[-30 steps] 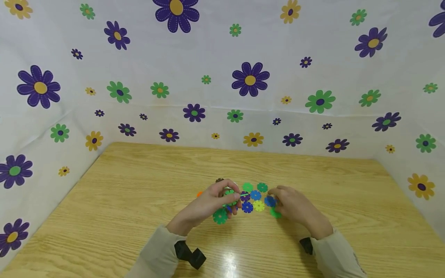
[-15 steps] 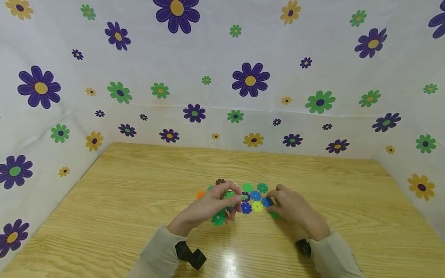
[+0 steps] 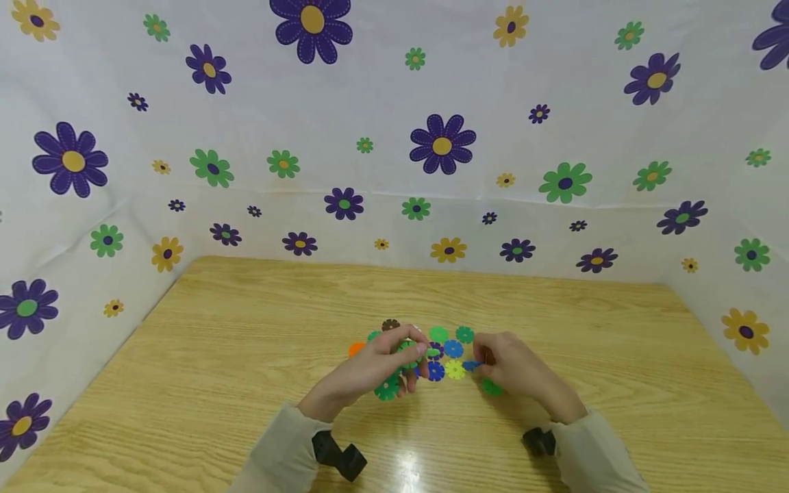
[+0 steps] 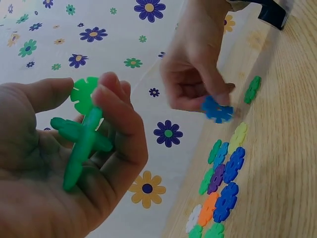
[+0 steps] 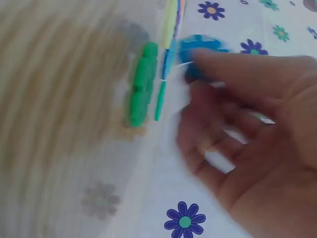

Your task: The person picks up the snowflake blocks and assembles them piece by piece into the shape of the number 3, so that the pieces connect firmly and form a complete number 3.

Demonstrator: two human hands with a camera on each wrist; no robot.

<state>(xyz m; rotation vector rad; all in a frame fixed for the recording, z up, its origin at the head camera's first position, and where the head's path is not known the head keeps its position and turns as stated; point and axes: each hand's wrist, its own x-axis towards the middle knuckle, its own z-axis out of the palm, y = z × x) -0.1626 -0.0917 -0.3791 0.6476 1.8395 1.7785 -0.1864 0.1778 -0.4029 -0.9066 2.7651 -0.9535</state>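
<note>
My left hand [image 3: 364, 359] holds several green notched plastic discs [image 4: 81, 141] slotted together crosswise. In the left wrist view, one lighter green disc [image 4: 85, 94] of this piece stands between thumb and fingertips. To the right, my right hand [image 3: 520, 370] pinches a single blue notched disc [image 4: 217, 110] between thumb and forefinger, held up off the table. The right wrist view shows that blue disc blurred, partly covered by the thumb. A green disc [image 3: 492, 387] lies flat on the table just under the right hand.
Several loose discs lie between and behind the hands, among them a yellow disc [image 3: 455, 370], a dark blue disc [image 3: 435, 371], an orange disc [image 3: 356, 350] and a brown disc [image 3: 391, 325]. Flower-printed cloth [image 3: 370, 103] surrounds the wooden table [image 3: 246, 308].
The blue disc in my right hand has shifted slightly left and tipped from face-on to nearly edge-on in the head view. My left hand stays almost still with the green piece.
</note>
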